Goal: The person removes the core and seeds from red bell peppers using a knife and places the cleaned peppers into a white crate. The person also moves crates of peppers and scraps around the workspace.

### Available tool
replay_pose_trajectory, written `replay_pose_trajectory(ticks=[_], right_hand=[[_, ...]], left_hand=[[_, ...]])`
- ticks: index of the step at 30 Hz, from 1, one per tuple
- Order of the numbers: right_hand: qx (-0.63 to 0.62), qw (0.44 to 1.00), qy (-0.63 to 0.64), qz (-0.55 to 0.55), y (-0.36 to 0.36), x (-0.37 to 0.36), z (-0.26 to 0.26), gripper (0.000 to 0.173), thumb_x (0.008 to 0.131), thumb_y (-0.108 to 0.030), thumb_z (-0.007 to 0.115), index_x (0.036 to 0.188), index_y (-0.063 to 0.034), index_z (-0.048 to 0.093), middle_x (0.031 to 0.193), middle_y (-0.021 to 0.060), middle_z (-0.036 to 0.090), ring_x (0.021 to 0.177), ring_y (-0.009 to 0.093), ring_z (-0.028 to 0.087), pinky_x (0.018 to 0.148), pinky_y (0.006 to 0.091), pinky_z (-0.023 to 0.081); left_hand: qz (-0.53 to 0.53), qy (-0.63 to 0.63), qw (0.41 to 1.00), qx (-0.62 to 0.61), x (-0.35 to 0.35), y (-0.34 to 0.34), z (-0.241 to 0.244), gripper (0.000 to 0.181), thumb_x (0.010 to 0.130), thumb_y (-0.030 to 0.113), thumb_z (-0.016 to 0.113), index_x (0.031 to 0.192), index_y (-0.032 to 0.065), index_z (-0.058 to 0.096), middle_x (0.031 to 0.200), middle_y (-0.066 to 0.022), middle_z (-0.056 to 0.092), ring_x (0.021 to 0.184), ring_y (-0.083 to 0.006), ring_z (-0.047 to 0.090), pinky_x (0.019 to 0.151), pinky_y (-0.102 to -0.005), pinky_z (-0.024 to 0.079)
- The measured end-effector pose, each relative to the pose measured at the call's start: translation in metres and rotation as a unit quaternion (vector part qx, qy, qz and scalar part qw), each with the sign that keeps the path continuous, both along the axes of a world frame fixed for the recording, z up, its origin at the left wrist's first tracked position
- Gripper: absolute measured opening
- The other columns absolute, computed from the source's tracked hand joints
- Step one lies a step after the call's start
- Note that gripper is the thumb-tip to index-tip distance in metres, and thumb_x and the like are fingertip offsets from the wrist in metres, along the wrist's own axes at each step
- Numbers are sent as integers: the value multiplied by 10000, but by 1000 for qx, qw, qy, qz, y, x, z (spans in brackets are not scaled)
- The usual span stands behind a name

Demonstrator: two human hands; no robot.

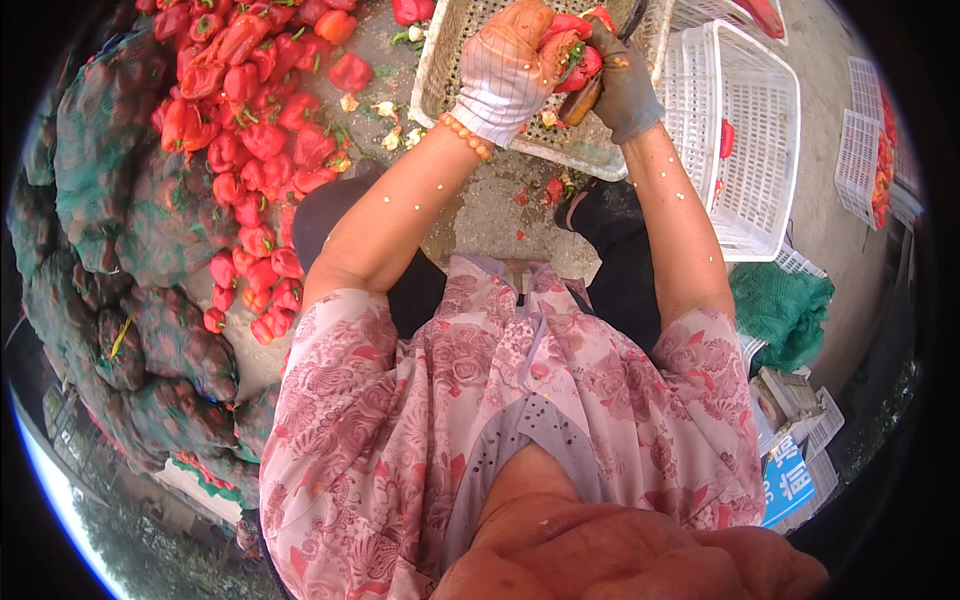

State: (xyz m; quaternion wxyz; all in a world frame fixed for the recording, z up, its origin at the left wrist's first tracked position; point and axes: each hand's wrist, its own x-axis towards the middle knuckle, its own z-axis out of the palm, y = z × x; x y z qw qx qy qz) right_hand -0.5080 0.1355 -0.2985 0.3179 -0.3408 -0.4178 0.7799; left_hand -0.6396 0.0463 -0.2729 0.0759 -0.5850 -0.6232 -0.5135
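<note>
My left hand (506, 67), in a striped, orange-stained work glove, is closed around a red bell pepper (574, 64). Its green stem shows and its flesh looks torn or cut. My right hand (625, 86), in a grey glove, meets the pepper from the other side and grips a knife; its brown handle (581, 103) sticks out below the palm and part of a dark blade (634, 16) shows above. Both hands are over a dirty perforated plastic crate (592, 154) with pepper scraps in it. Pale seeds stick to both forearms.
A heap of red bell peppers (262, 139) covers the ground at the left, beside full green mesh sacks (105, 150). White plastic crates (757, 150) stand at the right, with a green mesh bundle (780, 311) below. Pepper cores (391, 139) lie near the crate.
</note>
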Motion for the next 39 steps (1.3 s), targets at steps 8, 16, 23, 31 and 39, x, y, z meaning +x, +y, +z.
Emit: replay_pose_trajectory(ticks=[8,16,23,31,39], right_hand=[[211,957,-197,21,-8,-8,20,380,860,-290,715,1113,-16,645,887,46,675,713,91,610,632,246,495],[203,958,-203,20,-24,-10,26,464,822,-299,757,1166,-18,626,965,55,670,810,93,606,669,248,506],[303,890,-318,119,4,5,25,493,802,-396,751,1143,-55,650,931,45,661,767,128,607,687,283,507],[453,780,-373,218,6,1,23,447,853,-357,697,1187,-67,642,883,54,660,778,127,586,705,295,480],[198,912,-308,184,-4,1,20,331,872,-268,638,1114,-43,638,843,66,652,753,135,612,686,299,511]], left_hand=[[34,-326,944,-31,-5,4,-24,197,966,177,527,991,9,625,817,-97,620,720,-225,566,673,-357,468],[47,-529,843,-85,-17,14,-39,364,998,345,499,1017,8,635,781,-20,575,676,-120,497,604,-297,428],[37,-372,917,-142,-26,11,-30,291,974,280,532,966,11,642,804,-137,653,695,-231,610,641,-346,489],[44,-159,961,-223,-13,12,-32,160,934,192,526,930,55,608,809,-206,639,765,-389,633,628,-460,498],[-23,-298,937,-183,-12,9,-31,214,972,226,526,961,38,628,809,-163,656,733,-295,645,625,-392,505]])
